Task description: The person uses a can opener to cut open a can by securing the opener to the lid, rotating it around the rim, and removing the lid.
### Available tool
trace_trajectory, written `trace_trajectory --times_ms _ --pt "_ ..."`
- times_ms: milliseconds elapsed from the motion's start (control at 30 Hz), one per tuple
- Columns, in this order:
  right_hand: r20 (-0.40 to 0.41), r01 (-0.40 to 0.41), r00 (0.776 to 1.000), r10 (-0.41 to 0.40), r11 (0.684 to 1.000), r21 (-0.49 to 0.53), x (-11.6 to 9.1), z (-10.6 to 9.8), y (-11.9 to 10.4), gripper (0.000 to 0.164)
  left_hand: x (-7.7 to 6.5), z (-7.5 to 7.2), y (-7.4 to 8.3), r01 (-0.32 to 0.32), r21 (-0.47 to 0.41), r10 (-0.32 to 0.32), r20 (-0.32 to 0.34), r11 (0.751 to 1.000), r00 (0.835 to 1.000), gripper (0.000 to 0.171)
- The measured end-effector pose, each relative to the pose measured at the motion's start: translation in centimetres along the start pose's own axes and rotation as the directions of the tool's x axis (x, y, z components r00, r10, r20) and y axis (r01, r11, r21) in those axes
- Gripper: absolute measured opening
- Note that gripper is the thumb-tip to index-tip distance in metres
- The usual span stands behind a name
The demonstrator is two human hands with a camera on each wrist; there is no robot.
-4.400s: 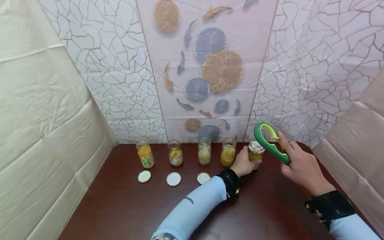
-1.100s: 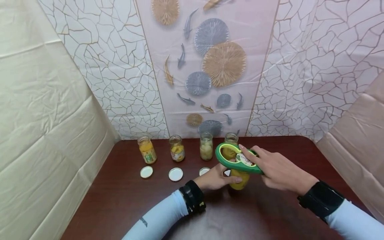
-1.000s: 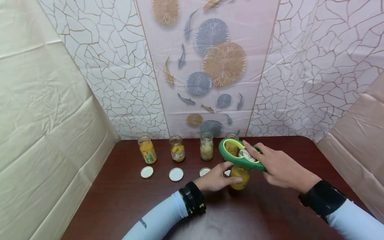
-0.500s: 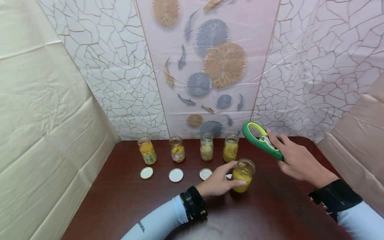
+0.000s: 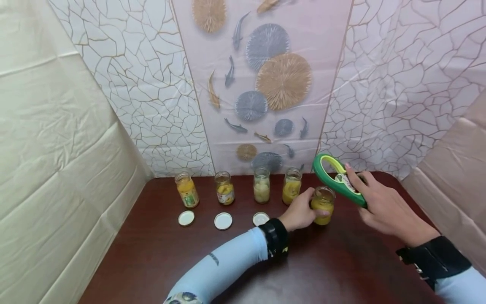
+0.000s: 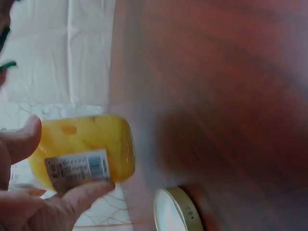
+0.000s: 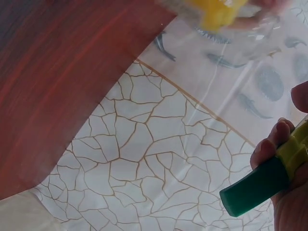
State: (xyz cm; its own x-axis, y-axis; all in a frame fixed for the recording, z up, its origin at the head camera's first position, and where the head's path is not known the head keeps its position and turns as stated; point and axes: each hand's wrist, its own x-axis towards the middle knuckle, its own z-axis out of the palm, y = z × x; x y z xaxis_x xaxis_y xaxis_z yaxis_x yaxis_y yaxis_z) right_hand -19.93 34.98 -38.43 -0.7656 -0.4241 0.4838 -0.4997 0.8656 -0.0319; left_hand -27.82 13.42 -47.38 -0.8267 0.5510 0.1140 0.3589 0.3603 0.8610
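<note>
My left hand (image 5: pixel 301 211) grips an uncapped glass jar of yellow fruit (image 5: pixel 322 210), thumb and fingers around its side. In the left wrist view a white barcode label shows on this jar (image 6: pixel 79 166), whose base seems a little off the table. My right hand (image 5: pixel 385 207) holds a green jar opener (image 5: pixel 332 181) by its handle end, in the air to the right of the jar. A patterned lid (image 5: pixel 343 180) sits inside the opener's loop. The right wrist view shows only the opener's green handle end (image 7: pixel 255 190) beside the fingers.
Several open jars stand in a row along the back: an orange-filled jar (image 5: pixel 187 193), a labelled yellow one (image 5: pixel 225 192), a pale fruit jar (image 5: pixel 261 188) and another yellow one (image 5: pixel 291 188). Lids (image 5: pixel 222 221) lie before them on the dark red table (image 5: pixel 182 257). A patterned cloth (image 5: pixel 159 105) hangs behind.
The opener came off the jar with the lid in it and moved up and right. My left hand then carried the uncapped jar right and back toward the row.
</note>
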Motion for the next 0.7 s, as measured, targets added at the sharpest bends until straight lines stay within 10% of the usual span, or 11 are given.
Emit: trace_trajectory --times_ms 467,700 --pt "-0.014 -0.017 1.0 0.017 1.0 -0.001 0.0 -0.6 -0.4 0.113 6.3 1.0 0.5 0.17 0.197 -0.166 -0.039 0.965 0.985 0.055" --pt "0.001 -0.03 1.0 0.03 0.999 0.038 0.5 -0.2 -0.7 0.113 6.7 1.1 0.5 0.183 0.175 -0.174 -0.065 0.967 0.983 0.057"
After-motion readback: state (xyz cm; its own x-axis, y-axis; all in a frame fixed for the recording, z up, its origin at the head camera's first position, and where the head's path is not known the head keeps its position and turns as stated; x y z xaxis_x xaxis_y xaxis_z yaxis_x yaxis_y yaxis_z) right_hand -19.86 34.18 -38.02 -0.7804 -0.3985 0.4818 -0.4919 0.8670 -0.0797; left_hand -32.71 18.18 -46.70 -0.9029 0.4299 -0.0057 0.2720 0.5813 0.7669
